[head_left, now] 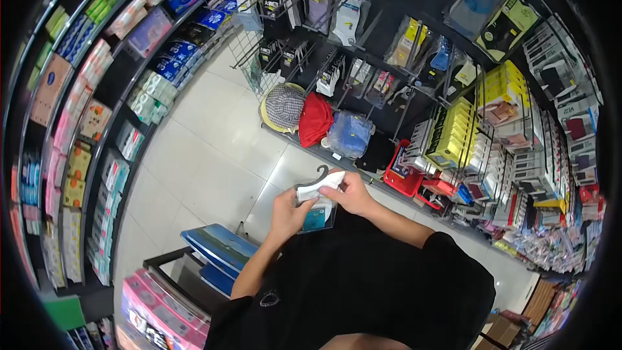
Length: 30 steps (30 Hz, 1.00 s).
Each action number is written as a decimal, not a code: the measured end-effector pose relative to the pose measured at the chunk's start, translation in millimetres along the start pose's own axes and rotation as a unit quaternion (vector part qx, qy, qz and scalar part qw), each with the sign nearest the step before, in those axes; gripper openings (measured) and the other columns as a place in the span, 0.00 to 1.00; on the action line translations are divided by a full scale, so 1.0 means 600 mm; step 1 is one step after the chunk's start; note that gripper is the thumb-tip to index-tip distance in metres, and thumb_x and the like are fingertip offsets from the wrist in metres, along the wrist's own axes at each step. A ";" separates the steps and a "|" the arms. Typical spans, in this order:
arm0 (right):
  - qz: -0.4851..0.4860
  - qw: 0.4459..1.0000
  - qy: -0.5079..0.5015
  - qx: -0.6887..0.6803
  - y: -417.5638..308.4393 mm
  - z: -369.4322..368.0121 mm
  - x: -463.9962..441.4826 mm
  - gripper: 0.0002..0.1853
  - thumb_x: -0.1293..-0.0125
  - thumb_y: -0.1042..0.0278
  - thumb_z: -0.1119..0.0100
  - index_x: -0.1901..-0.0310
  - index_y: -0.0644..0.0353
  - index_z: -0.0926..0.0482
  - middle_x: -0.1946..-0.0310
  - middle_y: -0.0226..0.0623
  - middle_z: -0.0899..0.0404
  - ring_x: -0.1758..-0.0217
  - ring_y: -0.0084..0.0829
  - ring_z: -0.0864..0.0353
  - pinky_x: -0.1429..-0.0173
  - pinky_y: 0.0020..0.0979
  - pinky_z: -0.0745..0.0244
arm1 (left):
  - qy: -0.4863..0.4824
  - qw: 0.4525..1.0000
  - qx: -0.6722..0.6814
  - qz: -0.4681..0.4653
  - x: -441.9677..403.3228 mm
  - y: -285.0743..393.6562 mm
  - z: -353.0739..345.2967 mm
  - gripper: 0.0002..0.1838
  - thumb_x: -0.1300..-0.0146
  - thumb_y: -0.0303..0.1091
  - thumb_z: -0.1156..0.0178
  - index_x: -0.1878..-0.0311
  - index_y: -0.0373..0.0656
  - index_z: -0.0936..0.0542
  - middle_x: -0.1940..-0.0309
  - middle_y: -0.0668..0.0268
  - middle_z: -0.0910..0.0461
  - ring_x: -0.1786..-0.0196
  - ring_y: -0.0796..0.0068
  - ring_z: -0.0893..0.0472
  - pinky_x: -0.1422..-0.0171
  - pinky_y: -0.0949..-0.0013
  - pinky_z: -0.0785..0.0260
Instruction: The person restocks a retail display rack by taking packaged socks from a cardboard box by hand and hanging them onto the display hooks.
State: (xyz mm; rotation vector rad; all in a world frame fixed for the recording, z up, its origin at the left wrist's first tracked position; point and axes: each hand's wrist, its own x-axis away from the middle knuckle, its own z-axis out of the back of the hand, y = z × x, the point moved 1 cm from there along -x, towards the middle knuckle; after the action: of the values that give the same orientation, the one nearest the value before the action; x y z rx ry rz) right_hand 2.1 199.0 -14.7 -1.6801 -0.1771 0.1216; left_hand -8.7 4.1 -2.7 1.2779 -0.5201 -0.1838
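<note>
In front of my chest I hold a folded white sock [312, 190] with both hands. My left hand [286, 212] pinches its left end, the thumb lying toward the middle. At the other end my right hand [352, 193] is closed on the fabric, thumb on top. A dark grey hanger hook [322, 171] sticks up behind the sock. Below it, between my hands, hangs a clear packet with a teal label [315, 219]; how it joins the sock is hidden.
Ahead stands a rack of packaged socks [348, 19], with a checked hat [285, 106] and a red cap [315, 120] low on it. Tissue-pack shelves [146, 32] curve along the left. Boxed goods [453, 136] hang at right. A cart with pink packs [159, 304] is at lower left.
</note>
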 end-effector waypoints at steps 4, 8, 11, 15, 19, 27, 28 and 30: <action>0.039 0.997 0.065 -0.030 0.011 -0.062 -0.079 0.12 0.35 0.70 0.34 0.53 0.64 0.22 0.62 0.28 0.21 0.57 0.17 0.24 0.52 0.25 0.27 | 0.036 0.997 -0.054 -0.049 -0.040 -0.005 0.093 0.34 0.45 0.31 0.27 0.37 0.35 0.30 0.49 0.52 0.19 0.45 0.66 0.20 0.41 0.65 0.30; 0.018 0.976 0.217 0.003 0.024 0.026 -0.122 0.07 0.33 0.72 0.37 0.58 0.65 0.20 0.62 0.30 0.17 0.60 0.18 0.20 0.55 0.25 0.24 | 0.071 0.990 -0.008 -0.118 -0.080 -0.015 0.066 0.38 0.46 0.31 0.28 0.34 0.40 0.36 0.38 0.55 0.29 0.37 0.59 0.26 0.39 0.58 0.32; 0.056 0.947 0.317 0.025 0.008 0.104 -0.178 0.09 0.29 0.68 0.41 0.58 0.66 0.19 0.64 0.30 0.16 0.62 0.18 0.21 0.57 0.24 0.25 | 0.051 0.993 -0.008 -0.105 -0.105 -0.032 0.078 0.39 0.45 0.31 0.29 0.32 0.40 0.38 0.34 0.55 0.34 0.35 0.56 0.28 0.39 0.55 0.33; 0.119 0.922 0.363 0.060 -0.031 0.174 -0.249 0.10 0.30 0.66 0.39 0.58 0.66 0.21 0.64 0.30 0.17 0.62 0.17 0.22 0.57 0.24 0.26 | 0.043 0.995 -0.041 -0.079 -0.124 -0.054 0.103 0.35 0.44 0.31 0.31 0.34 0.41 0.35 0.35 0.56 0.31 0.36 0.57 0.27 0.40 0.55 0.31; 0.130 0.920 0.368 0.041 -0.034 0.204 -0.302 0.11 0.30 0.65 0.38 0.57 0.66 0.21 0.63 0.30 0.17 0.61 0.17 0.22 0.56 0.24 0.27 | 0.051 0.997 -0.056 -0.021 -0.149 -0.061 0.119 0.31 0.43 0.31 0.32 0.36 0.41 0.32 0.37 0.57 0.28 0.37 0.58 0.25 0.41 0.56 0.30; 0.147 0.919 0.363 0.041 -0.028 0.228 -0.350 0.09 0.32 0.66 0.37 0.59 0.64 0.21 0.65 0.29 0.18 0.62 0.16 0.24 0.58 0.24 0.28 | 0.034 0.995 -0.093 -0.027 -0.223 -0.031 0.131 0.29 0.40 0.32 0.33 0.37 0.40 0.32 0.38 0.57 0.27 0.38 0.59 0.24 0.41 0.57 0.30; 0.145 0.916 0.373 0.039 -0.032 0.230 -0.354 0.09 0.32 0.66 0.37 0.59 0.64 0.21 0.66 0.29 0.18 0.63 0.15 0.25 0.58 0.24 0.28 | 0.032 0.994 -0.097 -0.032 -0.232 -0.026 0.132 0.29 0.40 0.32 0.33 0.37 0.40 0.32 0.38 0.57 0.27 0.39 0.58 0.24 0.41 0.57 0.30; 0.132 0.912 0.387 0.044 -0.034 0.243 -0.366 0.09 0.32 0.66 0.37 0.59 0.64 0.21 0.67 0.28 0.18 0.64 0.15 0.25 0.59 0.24 0.29 | 0.026 0.994 -0.103 -0.034 -0.248 -0.018 0.134 0.29 0.39 0.32 0.33 0.37 0.40 0.32 0.39 0.57 0.27 0.39 0.59 0.24 0.41 0.57 0.30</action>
State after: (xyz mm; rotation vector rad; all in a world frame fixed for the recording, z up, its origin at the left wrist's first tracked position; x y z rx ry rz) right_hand -241.0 302.5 -16.6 -1.5379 0.6455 -0.3343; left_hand -174.4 -7.2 -37.4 1.0963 -0.4030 -0.2540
